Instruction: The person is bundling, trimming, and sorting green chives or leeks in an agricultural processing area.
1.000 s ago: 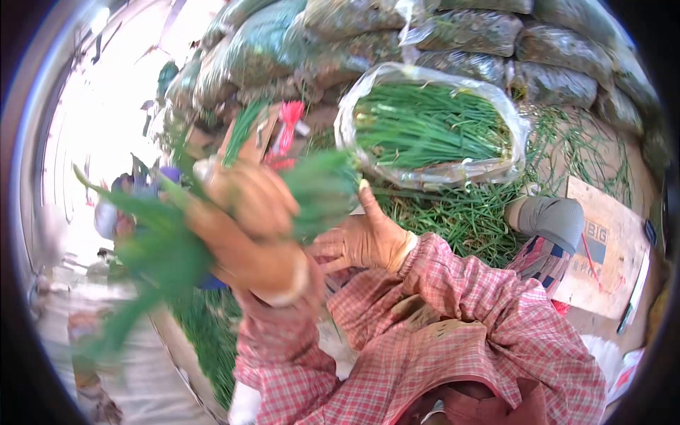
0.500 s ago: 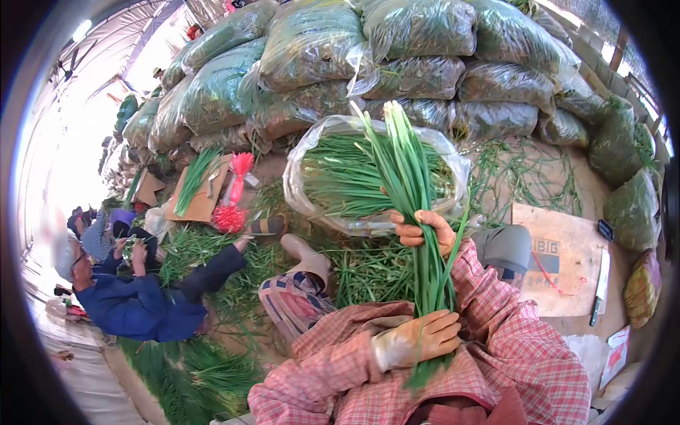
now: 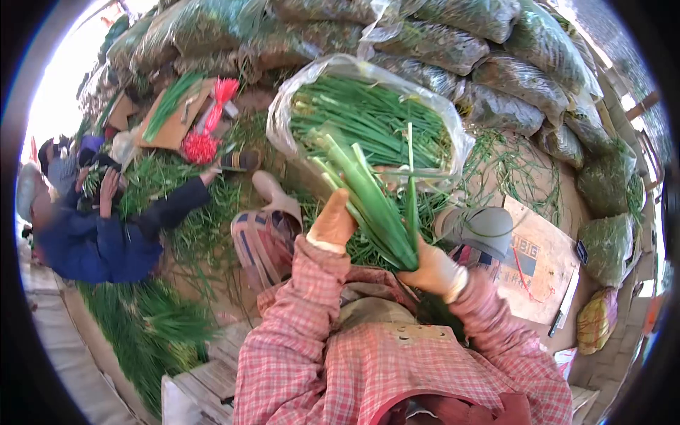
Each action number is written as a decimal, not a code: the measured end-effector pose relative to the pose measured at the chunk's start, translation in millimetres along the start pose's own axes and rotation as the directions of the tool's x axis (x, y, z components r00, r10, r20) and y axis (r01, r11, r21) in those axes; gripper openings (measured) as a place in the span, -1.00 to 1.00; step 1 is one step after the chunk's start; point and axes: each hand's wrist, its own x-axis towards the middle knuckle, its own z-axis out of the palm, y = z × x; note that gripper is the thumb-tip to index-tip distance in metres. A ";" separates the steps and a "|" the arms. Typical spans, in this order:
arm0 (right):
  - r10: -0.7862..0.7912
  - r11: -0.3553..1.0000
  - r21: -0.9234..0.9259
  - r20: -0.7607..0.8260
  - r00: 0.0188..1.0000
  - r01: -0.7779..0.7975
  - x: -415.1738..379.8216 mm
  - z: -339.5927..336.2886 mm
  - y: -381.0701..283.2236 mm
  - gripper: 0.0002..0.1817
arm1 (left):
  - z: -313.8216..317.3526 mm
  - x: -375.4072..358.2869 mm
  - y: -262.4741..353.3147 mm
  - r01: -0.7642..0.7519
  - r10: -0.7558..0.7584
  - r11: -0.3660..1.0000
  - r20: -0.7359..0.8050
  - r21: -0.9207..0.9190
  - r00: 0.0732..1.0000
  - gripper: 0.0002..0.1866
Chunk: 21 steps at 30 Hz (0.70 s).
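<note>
Many stacked sacks point(image 3: 435, 48), littered floor point(image 3: 552, 212), right hand point(image 3: 433, 270) gripping stalks point(image 3: 375, 216), left hand point(image 3: 333, 221) unclenched.

Directly forward of the hands, the near route is obstructed: the green bundle point(image 3: 379, 223), gripped low by the right hand point(image 3: 433, 269), slants up and its tips overlap the clear plastic bag point(image 3: 278, 127); whether they touch it cannot be determined from this angle. Behind the bag, stacked sacks point(image 3: 443, 48) form a wall. The left hand point(image 3: 333, 223) stands beside the bundle; outward, the pale boot point(image 3: 280, 200) limits low passage. Right of the right hand, a grey-covered leg point(image 3: 478, 230) intrudes. Beyond it, access over the board point(image 3: 538, 262) is open from above; a knife point(image 3: 565, 301) lies along its outer edge.
</note>
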 end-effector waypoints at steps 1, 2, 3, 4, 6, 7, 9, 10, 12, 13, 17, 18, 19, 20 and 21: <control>0.099 0.967 -0.231 -0.059 0.993 -0.110 2.1 21.0 -2.2 0.04 | -5.4 -0.2 -6.3 -0.027 0.028 1.000 -0.049 0.016 0.998 -0.11; 0.175 0.868 -0.445 -0.142 0.974 -0.221 4.5 40.0 -5.2 0.11 | -3.9 -0.2 -6.7 -0.052 0.055 0.998 -0.091 0.033 0.994 -0.12; 0.209 0.810 -0.534 -0.123 0.970 -0.242 5.5 51.2 -11.6 0.15 | 0.0 -2.5 -4.0 0.028 -0.026 1.000 -0.132 0.011 0.991 -0.06; 0.251 0.811 -0.519 -0.106 0.962 -0.269 6.5 59.2 -16.7 0.16 | -1.1 -2.8 -4.9 0.031 -0.033 0.999 -0.125 -0.019 0.992 -0.12; 0.163 0.850 -0.487 -0.122 0.979 -0.202 3.2 64.2 -10.3 0.18 | -14.3 -3.4 -5.5 0.115 -0.123 0.990 -0.097 -0.086 0.988 -0.22; 0.215 0.856 -0.463 -0.086 0.973 -0.230 4.3 61.9 -11.8 0.18 | -17.7 -5.4 -4.2 0.131 -0.137 0.988 -0.083 -0.081 0.987 -0.25; 0.315 0.857 -0.426 -0.017 0.949 -0.292 6.7 49.5 -19.8 0.19 | -21.4 -7.1 -1.4 0.156 -0.159 0.985 -0.045 -0.074 0.986 -0.31; 0.224 0.924 -0.330 0.060 0.973 -0.192 4.4 40.3 -18.6 0.17 | -21.1 -6.8 -1.2 0.143 -0.147 0.986 -0.035 -0.087 0.989 -0.31; 0.015 0.995 -0.101 0.177 0.984 0.003 -6.7 11.4 -10.7 0.11 | -19.9 -7.1 -0.3 0.122 -0.125 0.986 -0.017 -0.113 0.992 -0.31; 0.085 0.994 -0.093 0.350 0.933 -0.055 -8.7 -19.5 -14.2 -0.06 | -21.6 -7.5 0.0 0.095 -0.098 0.988 -0.017 -0.123 0.995 -0.31; 0.252 0.957 0.152 -0.005 0.968 -0.248 18.1 -105.9 -37.3 -0.60 | -14.5 -7.1 8.9 0.090 -0.085 0.981 0.038 -0.171 0.996 -0.26; 0.253 0.951 0.252 -0.301 0.919 -0.179 35.8 -109.2 -44.0 -0.65 | -14.0 -6.9 9.1 0.107 -0.100 0.981 0.051 -0.162 0.994 -0.25; 0.058 0.993 0.113 -0.358 0.932 -0.018 55.5 -107.9 -58.8 -0.62 | -13.9 -6.4 10.5 0.122 -0.114 0.981 0.067 -0.150 0.991 -0.24; -0.147 0.989 -0.038 -0.383 0.912 0.144 77.6 -101.3 -74.1 -0.59 | -13.8 -5.3 11.4 0.133 -0.123 0.982 0.081 -0.137 0.989 -0.23; -0.304 0.949 -0.177 -0.304 0.903 0.260 98.5 -90.8 -83.8 -0.60 | -13.3 -6.0 11.2 0.143 -0.132 0.976 0.080 -0.165 0.988 -0.22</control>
